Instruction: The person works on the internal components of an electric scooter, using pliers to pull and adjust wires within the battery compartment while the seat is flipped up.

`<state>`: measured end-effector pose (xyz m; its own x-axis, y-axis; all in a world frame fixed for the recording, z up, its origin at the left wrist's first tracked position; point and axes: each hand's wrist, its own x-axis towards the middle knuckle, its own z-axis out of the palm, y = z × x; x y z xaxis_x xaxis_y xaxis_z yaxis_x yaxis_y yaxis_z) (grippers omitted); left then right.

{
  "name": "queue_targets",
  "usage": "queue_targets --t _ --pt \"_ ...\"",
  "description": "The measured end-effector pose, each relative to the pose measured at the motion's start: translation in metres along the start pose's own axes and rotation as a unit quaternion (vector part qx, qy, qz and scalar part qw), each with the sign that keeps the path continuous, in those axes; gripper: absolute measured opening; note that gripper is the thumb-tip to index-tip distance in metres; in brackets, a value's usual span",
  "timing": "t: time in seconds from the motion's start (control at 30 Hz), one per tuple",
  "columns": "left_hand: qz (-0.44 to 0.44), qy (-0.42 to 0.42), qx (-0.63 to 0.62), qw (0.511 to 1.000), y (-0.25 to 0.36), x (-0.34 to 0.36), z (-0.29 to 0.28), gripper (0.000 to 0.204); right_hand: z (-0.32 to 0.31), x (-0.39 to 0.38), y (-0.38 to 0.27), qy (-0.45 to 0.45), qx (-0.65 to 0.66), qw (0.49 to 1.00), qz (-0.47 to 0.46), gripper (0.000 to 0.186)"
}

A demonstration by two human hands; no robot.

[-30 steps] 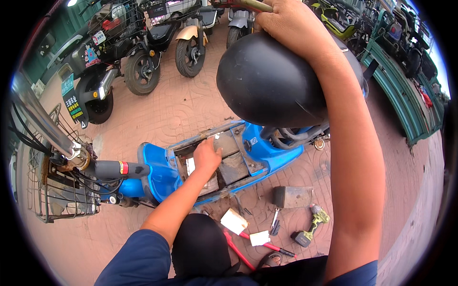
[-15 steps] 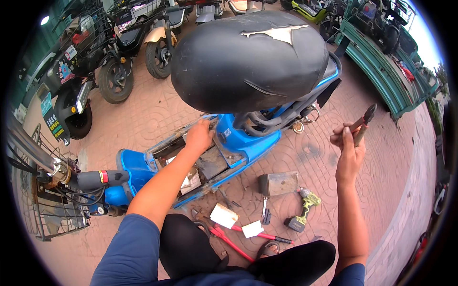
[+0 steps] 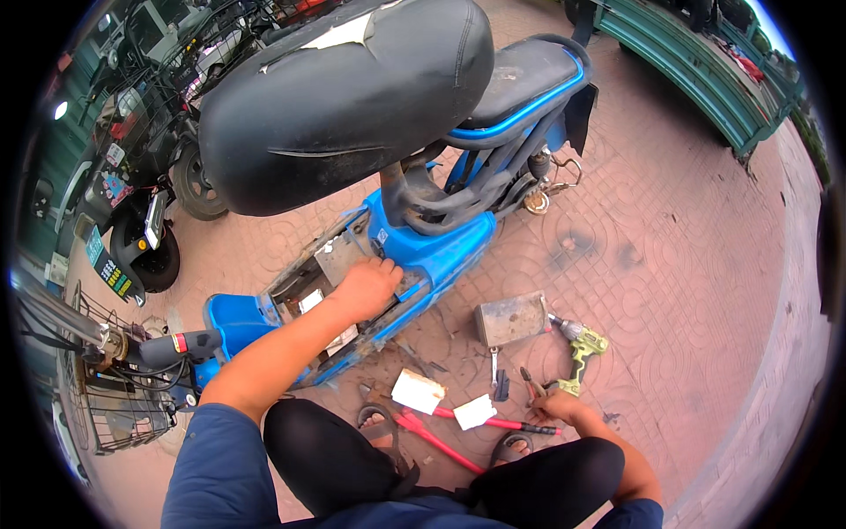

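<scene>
The blue electric scooter (image 3: 441,242) stands before me, its black seat (image 3: 344,106) torn and its floor compartment uncovered. Over that compartment's right edge is my left hand (image 3: 372,284), fingers bent downward and closed; what they grip is hidden. Low on the right, my right hand (image 3: 557,407) holds a pair of pliers (image 3: 531,383) by the handles, just above the paving. A green cordless power tool (image 3: 582,353) lies right beside it. Within the compartment, a white piece (image 3: 311,301) and a grey block (image 3: 342,257) show.
On the paving lie a grey battery-like block (image 3: 513,319), a wrench (image 3: 494,366), red-handled bolt cutters (image 3: 441,443) and two pale pieces (image 3: 419,391). Other scooters (image 3: 145,234) line the left. A green cargo bed (image 3: 679,75) stands at the back right.
My right hand has come down from raised on the right to near the ground, pliers still in it. My left hand has shifted slightly nearer along the compartment. The view has turned.
</scene>
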<state>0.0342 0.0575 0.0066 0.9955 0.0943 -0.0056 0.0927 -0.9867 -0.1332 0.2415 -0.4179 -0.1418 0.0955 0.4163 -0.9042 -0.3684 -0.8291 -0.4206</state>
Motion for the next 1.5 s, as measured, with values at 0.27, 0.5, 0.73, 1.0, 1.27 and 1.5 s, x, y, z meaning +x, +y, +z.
queue_targets --t 0.27,0.5,0.73,1.0,1.27,1.5 --pt "0.114 -0.109 0.052 0.986 -0.005 0.021 -0.017 0.019 -0.011 0.007 0.002 0.052 -0.098 0.992 -0.062 0.029" --pt "0.155 -0.125 0.021 0.98 -0.017 0.028 -0.014 0.016 -0.01 0.002 0.01 0.058 -0.092 0.993 -0.054 0.031" --pt "0.12 -0.102 -0.031 0.987 -0.021 0.026 -0.006 0.015 -0.012 0.02 0.023 0.033 -0.105 0.993 -0.053 0.033" --pt "-0.01 -0.012 -0.105 0.994 -0.005 0.006 0.005 0.021 -0.014 -0.005 0.004 -0.05 -0.202 0.969 -0.134 0.036" --pt "-0.106 -0.092 -0.25 0.958 0.009 -0.008 -0.015 0.028 -0.002 -0.079 -0.088 -0.115 -0.1 0.965 -0.215 0.043" --pt "-0.142 -0.073 -0.372 0.915 0.033 -0.019 -0.059 0.032 0.027 -0.128 -0.173 -0.135 0.04 0.945 -0.294 0.041"
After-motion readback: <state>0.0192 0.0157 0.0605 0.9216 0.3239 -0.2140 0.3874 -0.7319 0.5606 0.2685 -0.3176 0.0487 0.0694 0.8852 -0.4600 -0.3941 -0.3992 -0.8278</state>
